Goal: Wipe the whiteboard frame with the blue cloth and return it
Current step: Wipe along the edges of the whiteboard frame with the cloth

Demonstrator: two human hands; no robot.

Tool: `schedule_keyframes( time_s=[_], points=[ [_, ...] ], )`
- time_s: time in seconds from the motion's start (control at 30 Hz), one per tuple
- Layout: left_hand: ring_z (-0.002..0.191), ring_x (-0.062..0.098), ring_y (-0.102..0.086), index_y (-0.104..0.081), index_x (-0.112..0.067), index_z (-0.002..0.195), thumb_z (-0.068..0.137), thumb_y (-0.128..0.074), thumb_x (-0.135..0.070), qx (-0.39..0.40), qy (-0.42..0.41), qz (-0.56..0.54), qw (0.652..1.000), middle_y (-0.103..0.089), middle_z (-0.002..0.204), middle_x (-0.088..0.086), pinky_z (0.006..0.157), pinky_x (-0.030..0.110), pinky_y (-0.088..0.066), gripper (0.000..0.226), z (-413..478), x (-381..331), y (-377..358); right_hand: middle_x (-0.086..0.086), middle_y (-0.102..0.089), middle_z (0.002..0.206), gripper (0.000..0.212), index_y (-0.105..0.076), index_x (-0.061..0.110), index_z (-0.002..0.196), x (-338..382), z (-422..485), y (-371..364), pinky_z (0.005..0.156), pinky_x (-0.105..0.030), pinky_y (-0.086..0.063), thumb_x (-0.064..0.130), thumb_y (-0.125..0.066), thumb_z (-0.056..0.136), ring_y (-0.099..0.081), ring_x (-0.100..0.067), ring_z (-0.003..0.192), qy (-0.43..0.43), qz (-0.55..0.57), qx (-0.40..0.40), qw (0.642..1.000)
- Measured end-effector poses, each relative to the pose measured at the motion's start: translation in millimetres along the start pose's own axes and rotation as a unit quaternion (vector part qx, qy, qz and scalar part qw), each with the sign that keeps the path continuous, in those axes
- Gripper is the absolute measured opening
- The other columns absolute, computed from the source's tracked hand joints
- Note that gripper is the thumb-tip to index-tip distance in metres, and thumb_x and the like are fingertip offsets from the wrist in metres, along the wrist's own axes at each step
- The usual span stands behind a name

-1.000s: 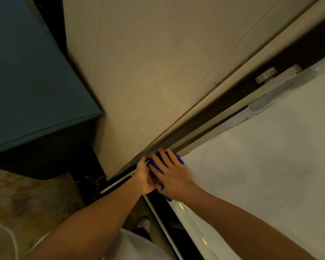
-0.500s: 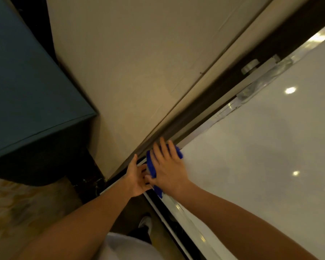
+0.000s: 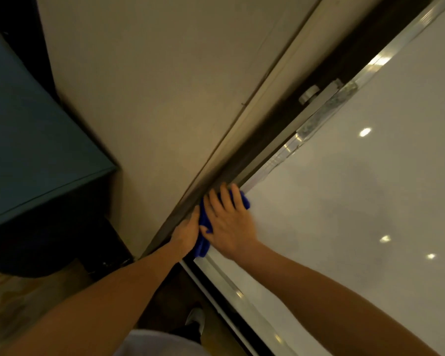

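Note:
The blue cloth lies bunched over the corner of the whiteboard, where two metal frame edges meet. My right hand lies flat on the cloth with fingers spread, pressing it onto the frame. My left hand grips the frame's outer edge right beside the cloth, touching its left side. Most of the cloth is hidden under my right hand; blue shows at the fingertips and by the wrist. The white board surface fills the right side.
A beige wall runs behind the board, with a dark gap along the frame. A bracket with a round knob sits on the frame farther up. A teal cabinet stands at left. My shoe shows on the floor below.
Both hands have stayed at the board's corner. My left hand has closed back against the frame beside the cloth, and my right hand has shifted slightly up along the frame edge.

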State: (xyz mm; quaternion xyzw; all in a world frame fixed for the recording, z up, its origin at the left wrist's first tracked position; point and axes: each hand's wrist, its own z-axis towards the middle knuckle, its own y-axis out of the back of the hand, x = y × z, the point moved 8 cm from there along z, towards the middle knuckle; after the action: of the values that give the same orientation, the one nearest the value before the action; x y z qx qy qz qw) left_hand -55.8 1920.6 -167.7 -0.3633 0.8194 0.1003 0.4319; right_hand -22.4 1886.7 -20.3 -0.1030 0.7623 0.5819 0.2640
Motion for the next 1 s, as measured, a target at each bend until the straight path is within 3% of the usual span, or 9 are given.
schedule_keyframes(
  time_s=[0.13,0.2,0.3,0.4,0.53,0.63,0.73,0.9,1.0],
  points=[
    [0.101,0.021,-0.06,-0.057,-0.017,0.131,0.087,-0.033,-0.072,0.019,-0.017,0.029,0.999,-0.06,0.131,0.015,0.092,0.036,-0.046,0.075,2,-7,6,-0.016,-0.029,0.158,0.082,-0.026,0.006,0.152,-4,1,7,0.118,-0.051,0.012,0.062,-0.036,0.092,-0.012,-0.039,0.148,-0.015,-0.031,-0.011,0.999],
    [0.116,0.026,-0.056,-0.049,-0.015,0.139,0.073,-0.041,-0.081,0.064,0.022,-0.063,0.996,-0.053,0.14,0.015,0.099,0.041,-0.046,0.093,7,-1,7,-0.016,-0.033,0.156,0.083,-0.031,0.004,0.15,-30,3,26,0.117,-0.05,0.013,0.063,-0.037,0.092,-0.014,-0.039,0.147,-0.042,-0.036,-0.055,0.997],
    [0.128,0.03,-0.047,-0.041,-0.018,0.144,0.081,-0.031,-0.08,0.076,0.092,-0.101,0.988,-0.047,0.146,0.01,0.085,0.036,-0.048,0.089,11,9,10,-0.016,-0.042,0.149,0.078,-0.042,0.005,0.145,-84,7,55,0.118,-0.054,0.008,0.06,-0.042,0.089,-0.02,-0.039,0.145,-0.122,-0.038,-0.122,0.984],
    [0.129,0.036,-0.046,-0.048,-0.004,0.137,0.095,-0.033,-0.059,0.014,0.023,0.026,0.999,-0.049,0.142,0.019,0.106,0.042,-0.04,0.07,12,2,18,-0.016,-0.041,0.15,0.062,-0.044,0.02,0.145,-80,10,56,0.117,-0.059,0.011,0.055,-0.04,0.093,-0.015,-0.043,0.146,-0.103,-0.035,-0.116,0.987],
    [0.126,0.039,-0.047,-0.05,0.007,0.129,0.102,-0.033,-0.022,-0.03,-0.035,0.132,0.99,-0.051,0.136,0.027,0.103,0.04,-0.037,0.043,6,-2,24,-0.012,-0.034,0.157,0.058,-0.045,0.027,0.145,-45,5,32,0.114,-0.057,0.021,0.056,-0.032,0.097,-0.007,-0.041,0.148,-0.015,-0.041,-0.066,0.997],
    [0.12,0.039,-0.052,-0.054,0.002,0.128,0.102,-0.03,-0.039,-0.046,-0.026,0.143,0.988,-0.056,0.13,0.026,0.102,0.042,-0.039,0.054,-4,-19,21,-0.013,-0.031,0.159,0.067,-0.036,0.013,0.149,-90,9,59,0.118,-0.056,0.013,0.056,-0.03,0.098,-0.005,-0.037,0.15,-0.054,-0.07,-0.131,0.987],
    [0.124,0.034,-0.051,-0.039,-0.006,0.144,0.099,-0.028,-0.053,-0.051,-0.037,0.136,0.989,-0.051,0.139,0.022,0.105,0.038,-0.036,0.066,-10,-62,-5,-0.011,-0.02,0.162,0.073,-0.025,0.013,0.154,-159,-7,95,0.119,-0.058,0.006,0.06,-0.025,0.098,0.003,-0.033,0.152,-0.134,-0.079,-0.194,0.969],
    [0.13,0.035,-0.046,-0.038,-0.004,0.144,0.088,-0.033,-0.068,-0.065,-0.076,0.013,0.995,-0.044,0.146,0.023,0.109,0.041,-0.034,0.085,-29,-78,-20,-0.008,-0.011,0.165,0.076,-0.015,0.014,0.156,-101,-8,63,0.119,-0.053,0.013,0.062,-0.027,0.097,0.012,-0.031,0.151,-0.021,-0.076,-0.134,0.988],
    [0.125,0.034,-0.049,-0.045,-0.001,0.139,0.091,-0.03,-0.064,-0.062,-0.076,0.015,0.995,-0.049,0.14,0.023,0.108,0.042,-0.035,0.081,-33,-80,-17,-0.006,-0.004,0.165,0.073,-0.014,0.015,0.156,-137,-9,87,0.119,-0.052,0.013,0.058,-0.027,0.099,0.009,-0.029,0.151,-0.05,-0.093,-0.18,0.978]
  ],
)
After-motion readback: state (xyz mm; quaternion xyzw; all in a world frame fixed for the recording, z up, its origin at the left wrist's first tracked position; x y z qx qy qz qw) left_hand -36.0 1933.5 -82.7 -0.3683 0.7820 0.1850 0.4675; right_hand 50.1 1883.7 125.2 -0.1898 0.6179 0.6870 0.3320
